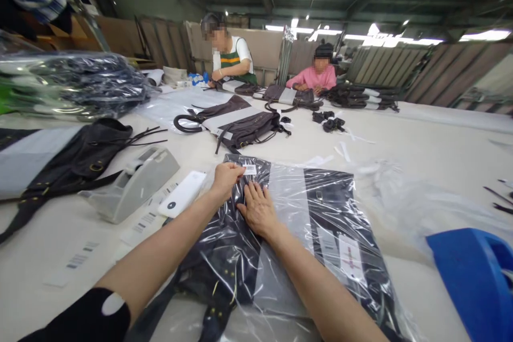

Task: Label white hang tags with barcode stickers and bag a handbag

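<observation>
A dark garment with a pale grey band lies folded in a clear plastic bag [288,187] on the table before me. At the bag's far left corner is a small white barcode sticker [249,170]. My left hand [227,179] is closed in a pinch at the sticker's left edge. Close beside it, my right hand [259,209] lies open and flat on the plastic, fingers pointing away from me. A printed white card [351,257] shows through the bag on the right.
Left are a grey tape dispenser [138,181], a white phone [182,192], barcode labels [82,256] and another dark garment [88,152]. A blue tape dispenser [473,272] stands right. Two people [236,59] work across the table [433,139], behind more folded garments [240,123].
</observation>
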Tool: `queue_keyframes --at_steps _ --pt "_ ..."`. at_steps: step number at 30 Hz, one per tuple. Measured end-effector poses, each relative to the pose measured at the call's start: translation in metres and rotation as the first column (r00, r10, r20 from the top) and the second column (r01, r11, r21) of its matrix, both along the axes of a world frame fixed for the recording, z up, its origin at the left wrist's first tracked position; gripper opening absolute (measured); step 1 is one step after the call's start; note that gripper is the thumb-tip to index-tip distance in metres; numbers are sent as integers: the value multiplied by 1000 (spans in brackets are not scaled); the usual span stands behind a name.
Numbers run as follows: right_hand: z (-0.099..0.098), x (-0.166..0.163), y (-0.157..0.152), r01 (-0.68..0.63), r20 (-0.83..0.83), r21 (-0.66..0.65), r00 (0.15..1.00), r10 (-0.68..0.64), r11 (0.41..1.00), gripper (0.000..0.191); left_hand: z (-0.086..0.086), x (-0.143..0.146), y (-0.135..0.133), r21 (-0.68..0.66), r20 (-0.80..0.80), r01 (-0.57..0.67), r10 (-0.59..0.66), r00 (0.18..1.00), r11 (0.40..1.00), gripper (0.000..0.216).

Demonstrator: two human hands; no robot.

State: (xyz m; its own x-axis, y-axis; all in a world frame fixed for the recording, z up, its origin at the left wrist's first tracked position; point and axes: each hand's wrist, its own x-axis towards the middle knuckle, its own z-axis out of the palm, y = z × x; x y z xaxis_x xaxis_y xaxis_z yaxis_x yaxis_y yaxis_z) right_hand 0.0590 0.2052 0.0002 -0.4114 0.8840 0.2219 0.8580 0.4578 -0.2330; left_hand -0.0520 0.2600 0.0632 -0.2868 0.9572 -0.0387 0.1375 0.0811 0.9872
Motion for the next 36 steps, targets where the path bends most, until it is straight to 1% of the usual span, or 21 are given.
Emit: queue_keyframes --at_steps 3,6,10,15,19,22,25,30,31,33,35,36 --pt "0 -2 -11 3 -2 -34 1000 -3 999 59 -17 9 15 -24 -83 14 -16 996 1000 14" --pt "-2 -3 -18 10 -6 -39 1000 -10 999 59 -32 9 23 -49 -156 19 -27 987 999 12" --pt "-4 -3 -20 12 -9 -25 1000 -13 1000 57 -42 1 26 -85 -230 23 -42 972 996 13" --pt "-6 -3 -19 16 -19 -8 1000 -16 1000 57 -44 -2 26 -128 -332 30 -72 940 991 13" --pt "-7 -3 -19 15 -15 6 1000 -15 1000 56 -45 2 26 -179 -442 28 -106 891 984 13" --pt "-8 -3 -18 22 -13 15 1000 -22 1000 56 -44 5 26 -218 -543 8 -128 830 976 12" --pt "-9 -3 -18 28 -20 20 999 -27 999 56 -40 7 23 -250 -644 -21 -150 751 968 12" --pt "-7 -2 -19 16 -71 -1 997 -16 1000 53 -34 12 15 -256 -769 -57 -167 617 965 18" --pt "-5 -1 -18 11 -102 -11 995 -12 1000 51 -33 13 13 -251 -785 -58 -168 596 966 19" --pt "1 1 -15 30 -185 -36 982 -36 999 39 -32 14 11 -242 -808 -54 -171 564 969 21" --pt "8 3 -8 93 -254 -50 962 -103 994 29 -32 13 10 -235 -822 -39 -177 542 971 22" --pt "11 3 -3 132 -263 -46 955 -139 990 28 -33 13 10 -230 -826 -29 -180 534 973 22"
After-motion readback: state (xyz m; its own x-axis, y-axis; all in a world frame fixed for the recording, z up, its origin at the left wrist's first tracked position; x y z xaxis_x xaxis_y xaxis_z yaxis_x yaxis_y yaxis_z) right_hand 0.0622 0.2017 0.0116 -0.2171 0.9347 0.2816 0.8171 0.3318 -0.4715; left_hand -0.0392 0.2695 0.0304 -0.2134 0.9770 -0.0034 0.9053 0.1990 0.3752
